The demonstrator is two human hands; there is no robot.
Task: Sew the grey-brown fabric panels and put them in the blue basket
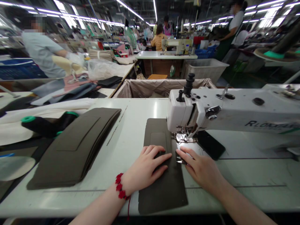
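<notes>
A dark olive panel of stiff sheet material (pixel 161 193) lies flat on the white sewing table (pixel 133 125), its far end under the presser foot (pixel 184 138) of a white industrial sewing machine (pixel 187 112). My left hand (pixel 146 164) rests flat on the panel, fingers pointing toward the needle. My right hand (pixel 199 167) presses the panel's right edge near the foot, fingertips on the material. A red beaded bracelet (pixel 120 186) circles my left wrist. To the left lies a stack of similar panels (pixel 75 147). The needle itself is hard to make out.
A black phone (pixel 211 145) lies under the machine arm. Black thread cones with green ends (pixel 44 125) lie at the table's left. Behind the table stands a cloth-lined bin (pixel 159 89). Co-workers (pixel 42 53) work at neighbouring benches with fabric and other sewing machines.
</notes>
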